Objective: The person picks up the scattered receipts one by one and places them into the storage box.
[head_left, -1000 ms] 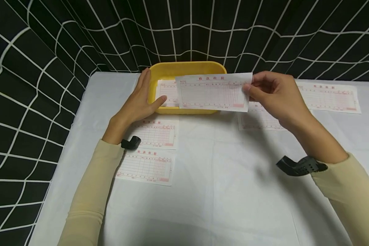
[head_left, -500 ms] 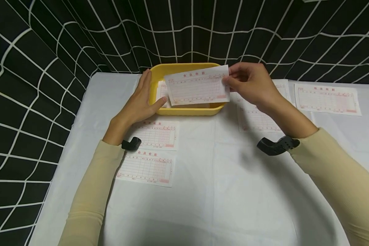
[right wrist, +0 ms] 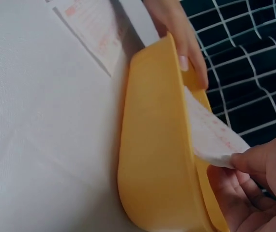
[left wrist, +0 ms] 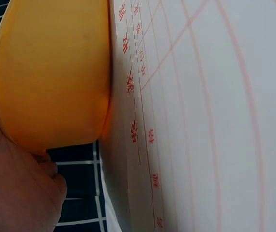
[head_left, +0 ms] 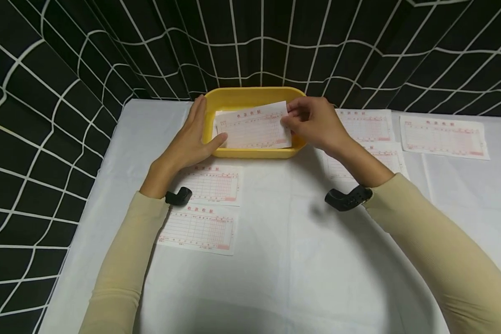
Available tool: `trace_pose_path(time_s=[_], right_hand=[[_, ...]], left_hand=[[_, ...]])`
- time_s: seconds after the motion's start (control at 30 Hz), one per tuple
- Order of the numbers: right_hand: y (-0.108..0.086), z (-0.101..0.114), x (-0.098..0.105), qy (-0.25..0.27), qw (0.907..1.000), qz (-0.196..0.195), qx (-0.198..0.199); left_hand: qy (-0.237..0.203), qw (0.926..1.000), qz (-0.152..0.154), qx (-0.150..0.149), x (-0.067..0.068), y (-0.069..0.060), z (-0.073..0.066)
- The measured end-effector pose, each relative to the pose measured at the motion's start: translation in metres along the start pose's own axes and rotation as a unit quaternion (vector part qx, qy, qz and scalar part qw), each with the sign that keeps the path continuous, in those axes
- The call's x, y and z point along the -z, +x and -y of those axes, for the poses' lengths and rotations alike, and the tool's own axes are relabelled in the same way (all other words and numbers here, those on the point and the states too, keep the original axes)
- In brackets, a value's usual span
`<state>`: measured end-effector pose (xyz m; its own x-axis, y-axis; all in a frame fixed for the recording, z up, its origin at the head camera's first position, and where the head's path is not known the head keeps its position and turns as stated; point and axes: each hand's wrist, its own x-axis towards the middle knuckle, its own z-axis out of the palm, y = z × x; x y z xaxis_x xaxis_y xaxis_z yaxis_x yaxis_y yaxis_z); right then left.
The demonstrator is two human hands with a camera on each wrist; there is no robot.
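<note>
In the head view, the right hand [head_left: 313,121] pinches a paper slip [head_left: 252,127] at the yellow tub [head_left: 250,154]; the left hand [head_left: 183,141], fingers straight, touches the tub's end. Other slips [head_left: 444,136] lie on white cloth [head_left: 267,222]. Left wrist view: tub beside a printed slip. Right wrist view: the held slip slants, far end seemingly inside the tub.

Tilted slip [head_left: 253,128], seemingly partly inside tray [head_left: 254,154].
</note>
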<state>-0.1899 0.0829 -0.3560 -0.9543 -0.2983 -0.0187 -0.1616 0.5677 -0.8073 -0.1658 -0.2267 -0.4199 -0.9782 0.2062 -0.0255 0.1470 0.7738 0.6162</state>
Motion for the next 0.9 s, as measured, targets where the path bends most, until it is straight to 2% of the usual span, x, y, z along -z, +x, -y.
trace_pose_path(time_s=[0.17,0.37,0.63,0.9], right_hand=[[-0.002,0.000,-0.010,-0.029,0.9990,0.009,0.034],[-0.009,-0.001,-0.012,-0.047,0.9972,0.005,0.059],[-0.028,0.000,-0.010,-0.046,0.9952,-0.018,0.084],[-0.052,0.004,-0.026,-0.012,0.9915,-0.024,0.127]], left_hand=[[0.003,1.0000,0.003,0.000,-0.001,0.000,0.000],[0.004,1.0000,0.006,0.003,-0.001,0.000,-0.001],[0.001,1.0000,0.004,0.007,-0.002,0.001,-0.001],[-0.001,1.0000,0.001,0.003,-0.001,0.001,-0.001]])
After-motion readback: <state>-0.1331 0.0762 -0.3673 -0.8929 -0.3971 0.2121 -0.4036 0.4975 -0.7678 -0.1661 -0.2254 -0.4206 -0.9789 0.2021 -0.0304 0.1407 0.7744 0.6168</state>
